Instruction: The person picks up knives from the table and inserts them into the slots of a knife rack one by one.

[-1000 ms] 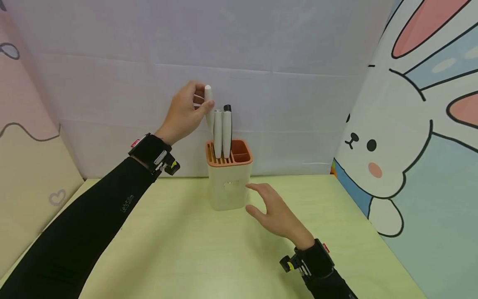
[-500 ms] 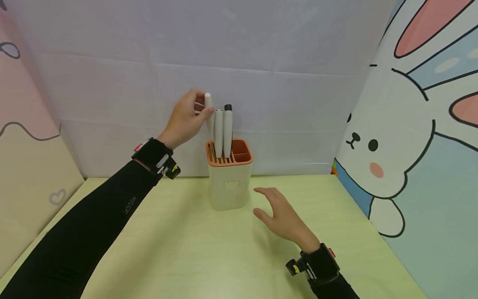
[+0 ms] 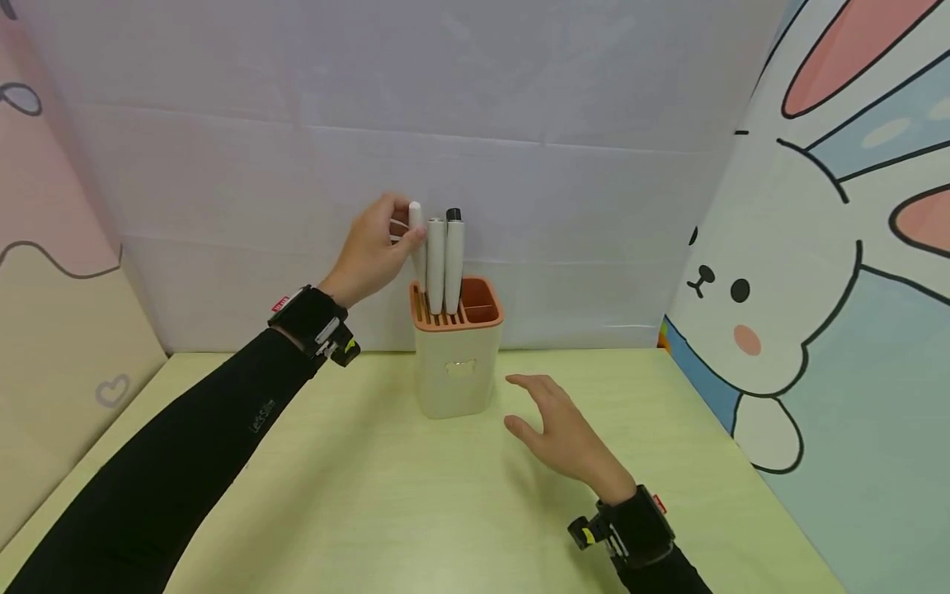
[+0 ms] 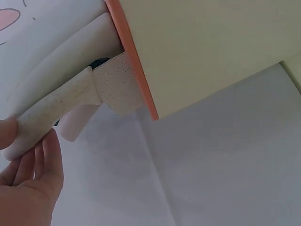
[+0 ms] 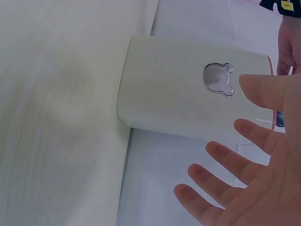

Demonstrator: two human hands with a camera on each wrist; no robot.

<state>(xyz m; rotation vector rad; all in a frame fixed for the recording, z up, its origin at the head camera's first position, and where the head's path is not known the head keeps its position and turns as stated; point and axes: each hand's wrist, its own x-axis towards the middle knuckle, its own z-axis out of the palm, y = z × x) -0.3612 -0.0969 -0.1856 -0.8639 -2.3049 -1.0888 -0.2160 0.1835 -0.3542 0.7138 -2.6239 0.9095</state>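
Observation:
My left hand [image 3: 374, 252] pinches the white handle of a knife [image 3: 418, 252] between thumb and fingers, above the left side of a cream knife block [image 3: 455, 375]. In the left wrist view, part of the speckled knife blade [image 4: 120, 84] shows between handle and orange rim; the rest is hidden in the block. Two more white handles [image 3: 436, 264] stand upright beside it, the right one with a black end. My right hand [image 3: 560, 433], fingers spread and holding nothing, hovers to the right of the block, apart from it.
An orange top with narrow slots and square compartments [image 3: 480, 313] caps the block. The block stands on a pale yellow-green table [image 3: 334, 495], close to a white back wall [image 3: 594, 247]. A rabbit-print panel [image 3: 816, 371] borders the right side.
My left hand has come down with the knife, whose handle now sits lower toward the block. My right hand has shifted right, away from the block's side, then stayed still.

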